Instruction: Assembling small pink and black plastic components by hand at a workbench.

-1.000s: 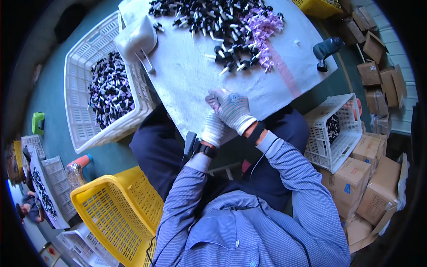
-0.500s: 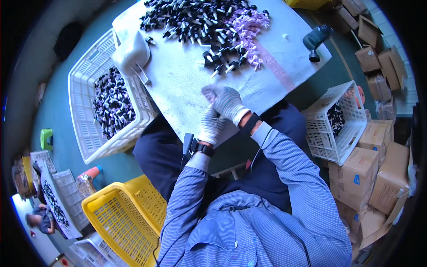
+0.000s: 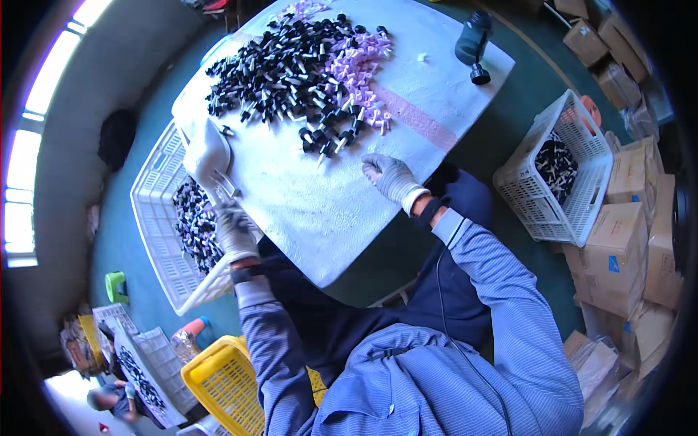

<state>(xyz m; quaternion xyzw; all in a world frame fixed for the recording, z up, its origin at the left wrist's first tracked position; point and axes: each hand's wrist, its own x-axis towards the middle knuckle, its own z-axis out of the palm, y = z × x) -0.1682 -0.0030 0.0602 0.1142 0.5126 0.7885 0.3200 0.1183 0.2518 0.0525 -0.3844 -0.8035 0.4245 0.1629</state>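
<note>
My left hand (image 3: pixel 235 231), in a striped knit glove, is over the table-side rim of a white crate (image 3: pixel 154 218), close to the handle of a white scoop (image 3: pixel 207 151). Its slightly blurred fingers look stretched out, with nothing visible in them. Small black, white and lilac parts (image 3: pixel 195 227) fill the crate's bottom. My right hand (image 3: pixel 395 182), gloved too, hovers at the near edge of the white table (image 3: pixel 305 218) with its fingers curled in; anything inside them is hidden. Beyond it lie a heap of black-and-white knobbed parts (image 3: pixel 273 76) and small lilac pieces (image 3: pixel 360 62).
A dark green clamp-like tool (image 3: pixel 472 45) stands at the table's far right corner. To the right are a second white crate (image 3: pixel 534 207) with parts and stacked cardboard boxes (image 3: pixel 618 243). A yellow basket (image 3: pixel 218 385) stands at lower left; another person (image 3: pixel 116 400) sits farther back.
My hands were together over the table's near edge. They have separated: the left moved left to the crate, the right slightly right. The whole view has shifted and turned.
</note>
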